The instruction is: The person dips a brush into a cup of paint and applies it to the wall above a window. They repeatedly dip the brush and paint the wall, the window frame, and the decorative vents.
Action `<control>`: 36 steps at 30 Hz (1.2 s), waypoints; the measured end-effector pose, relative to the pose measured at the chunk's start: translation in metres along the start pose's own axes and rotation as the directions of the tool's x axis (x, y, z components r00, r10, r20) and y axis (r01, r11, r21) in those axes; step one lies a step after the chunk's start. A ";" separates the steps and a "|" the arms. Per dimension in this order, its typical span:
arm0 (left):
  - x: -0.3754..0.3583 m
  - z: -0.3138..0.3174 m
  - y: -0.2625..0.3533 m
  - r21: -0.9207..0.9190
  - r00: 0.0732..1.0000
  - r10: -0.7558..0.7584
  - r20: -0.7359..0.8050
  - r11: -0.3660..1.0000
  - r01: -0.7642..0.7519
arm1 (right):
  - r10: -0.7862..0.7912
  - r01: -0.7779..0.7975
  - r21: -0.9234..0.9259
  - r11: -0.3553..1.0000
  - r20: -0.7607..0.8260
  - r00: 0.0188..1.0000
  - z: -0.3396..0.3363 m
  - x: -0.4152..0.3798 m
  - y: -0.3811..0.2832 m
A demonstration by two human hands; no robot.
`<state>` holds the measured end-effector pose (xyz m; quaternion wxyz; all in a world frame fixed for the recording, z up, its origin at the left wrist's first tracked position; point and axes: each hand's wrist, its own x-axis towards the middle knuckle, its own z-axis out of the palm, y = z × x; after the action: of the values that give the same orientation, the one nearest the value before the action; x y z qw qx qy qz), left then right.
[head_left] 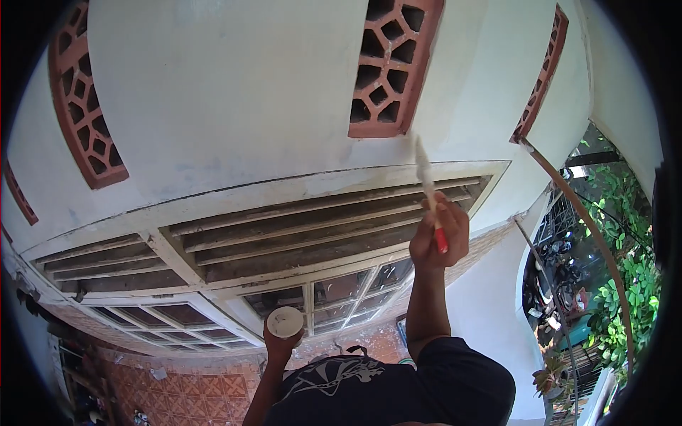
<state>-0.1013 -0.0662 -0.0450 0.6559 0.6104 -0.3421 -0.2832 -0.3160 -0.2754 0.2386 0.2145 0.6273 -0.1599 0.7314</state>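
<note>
My right hand (pixel 440 231) is closed around the handle of a paintbrush (pixel 424 170), whose red handle end points down toward me. The whitish bristles reach up to the wall (pixel 227 85), just below the lower right corner of a reddish-brown vent block (pixel 387 78). Lower down, my left hand (pixel 283 342) grips a small white cup (pixel 285 322) of whitish paint, held upright in front of the window. The wall is whitish, with greyish patches above the window frame.
Wooden louvers (pixel 305 227) and paned windows (pixel 170 319) run below the wall. A second vent block (pixel 85 106) is at left. A brown pole (pixel 590 220) slants down at right beside green plants (pixel 629 298). Far below lies a patterned tile floor (pixel 185 394).
</note>
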 end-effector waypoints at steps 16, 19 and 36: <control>0.000 -0.062 0.008 -0.013 0.998 -0.052 0.024 0.999 0.052 | 0.177 -0.182 0.194 0.964 0.045 0.983 0.064 -0.004 -0.088; 0.004 -0.067 0.003 -0.016 1.000 -0.028 0.005 0.999 0.028 | 0.263 -0.241 0.373 0.896 -0.009 0.965 0.059 0.001 -0.098; 0.008 -0.032 0.008 -0.015 0.994 -0.053 0.091 0.998 0.054 | 0.522 -0.413 0.568 0.712 -0.034 0.852 0.035 -0.004 0.022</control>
<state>-0.0716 -0.0523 -0.0369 0.6371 0.6002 -0.3525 -0.3310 -0.2971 -0.3126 0.2406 -0.1501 0.5265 -0.0796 0.8330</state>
